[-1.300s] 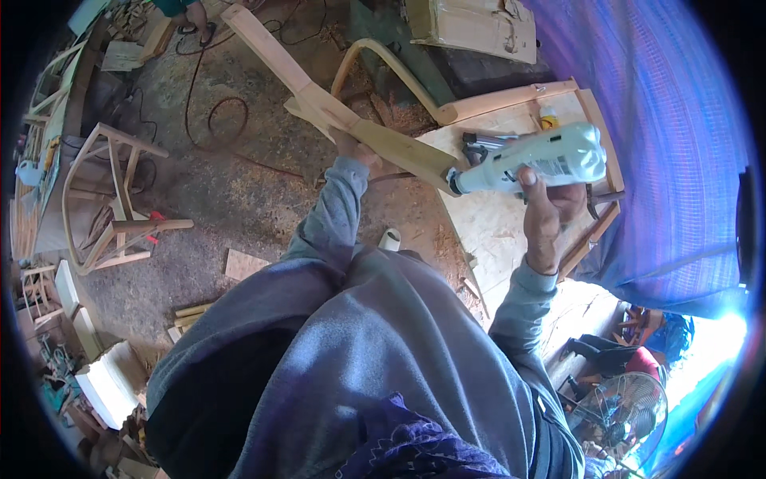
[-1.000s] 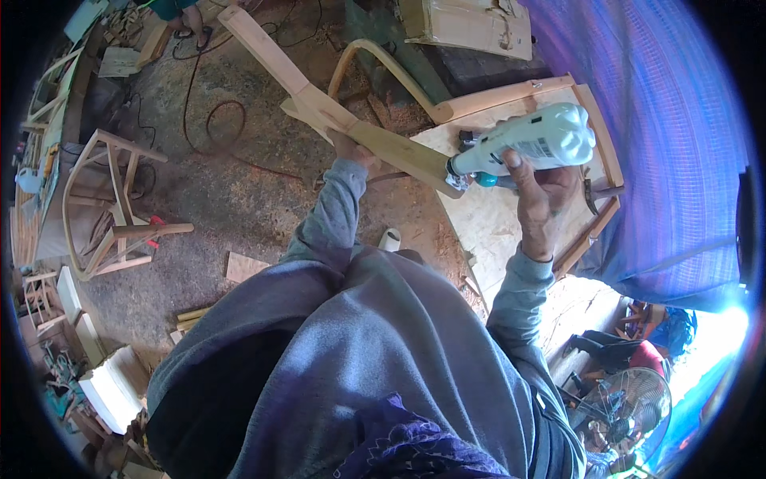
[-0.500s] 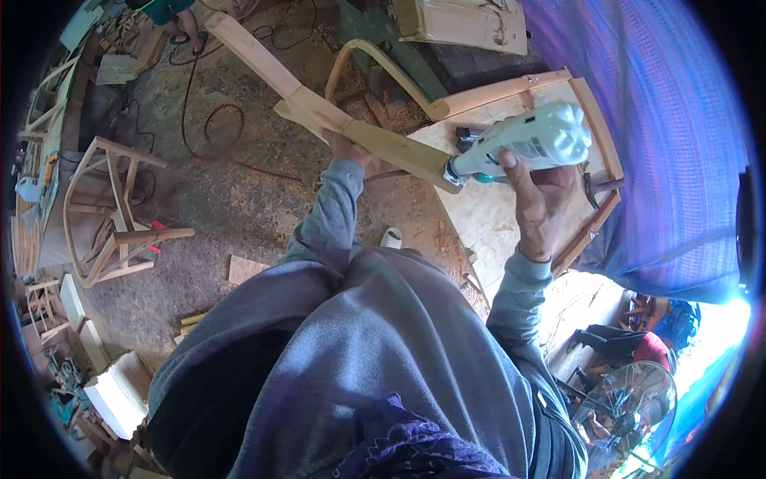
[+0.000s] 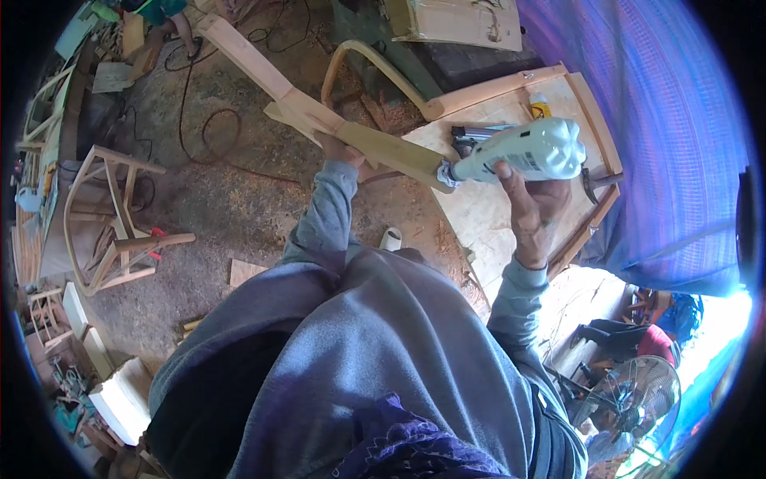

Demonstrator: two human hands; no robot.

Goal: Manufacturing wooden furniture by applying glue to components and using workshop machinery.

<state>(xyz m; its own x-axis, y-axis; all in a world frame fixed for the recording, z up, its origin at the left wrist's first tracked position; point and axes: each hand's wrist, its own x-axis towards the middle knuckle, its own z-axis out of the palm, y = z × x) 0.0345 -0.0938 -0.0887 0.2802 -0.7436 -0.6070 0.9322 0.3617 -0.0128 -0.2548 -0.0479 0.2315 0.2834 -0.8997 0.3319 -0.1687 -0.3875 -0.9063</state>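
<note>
My right hand (image 4: 531,211) is wrapped round a pale, whitish plastic bottle (image 4: 533,150), tipped so its neck points left. The bottle's mouth meets the end of a long wooden piece (image 4: 391,153), where whitish glue-like stuff sits on the wood. My left hand (image 4: 341,152) grips that piece near its middle, from beneath, with its fingers partly hidden. Other joined boards stretch from there toward the upper left. Behind the bottle lies a dark and grey tool (image 4: 466,137), partly covered, on a light panel (image 4: 479,219).
A hammer (image 4: 591,187) and a small yellow container (image 4: 539,104) lie on the panel, which has a wooden edge frame. A curved wooden frame (image 4: 335,68) stands beyond. Chair-like frames (image 4: 120,231) are at left, a fan (image 4: 634,399) at lower right. A hose (image 4: 185,120) crosses the floor.
The bottle has turned slightly and shifted a little left, its mouth still at the wood's end. The yellow container has come into sight behind it. My left hand keeps its grip.
</note>
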